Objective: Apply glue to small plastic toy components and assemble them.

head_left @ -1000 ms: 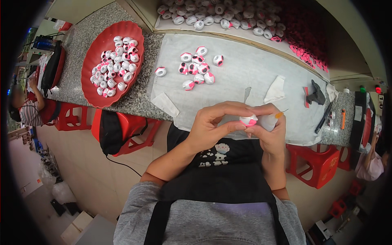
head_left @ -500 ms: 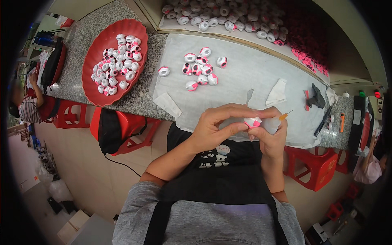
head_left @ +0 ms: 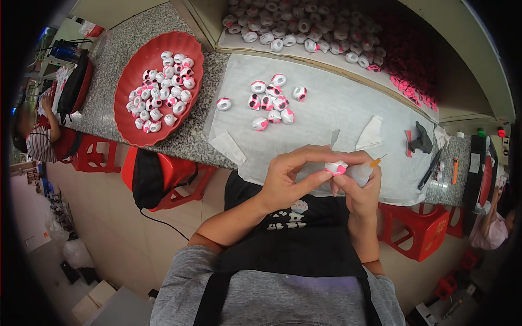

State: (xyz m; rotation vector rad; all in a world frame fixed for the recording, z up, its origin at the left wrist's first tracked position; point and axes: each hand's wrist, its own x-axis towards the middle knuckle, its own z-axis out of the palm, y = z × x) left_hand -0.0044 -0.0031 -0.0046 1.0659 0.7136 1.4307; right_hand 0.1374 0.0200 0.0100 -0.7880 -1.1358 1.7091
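Near the front edge of the papered worktop, my left hand [head_left: 285, 179] pinches a small rounded white-and-pink piece [head_left: 336, 168] between thumb and fingers. My right hand [head_left: 363, 191] is closed round a translucent squeeze bottle [head_left: 360, 174] with an orange needle tip [head_left: 375, 162], which points up and away to the right. The right thumb and fingertips also touch the piece. Beyond my hands, a loose cluster of similar white, pink and black pieces [head_left: 267, 101] lies on the white paper sheet [head_left: 321, 106].
A red scalloped tray [head_left: 124, 81] full of such pieces stands at left. Many more fill the shelf [head_left: 304, 50] at the back. Paper scraps [head_left: 370, 133], a black crumpled item [head_left: 420, 138] and an orange pen-like stick [head_left: 455, 170] lie rightward. Red stools [head_left: 418, 231] stand below.
The scene has shifted slightly in the view. The piece is turned a little between my fingers, showing its pink patch from another angle. Both hands keep their hold.
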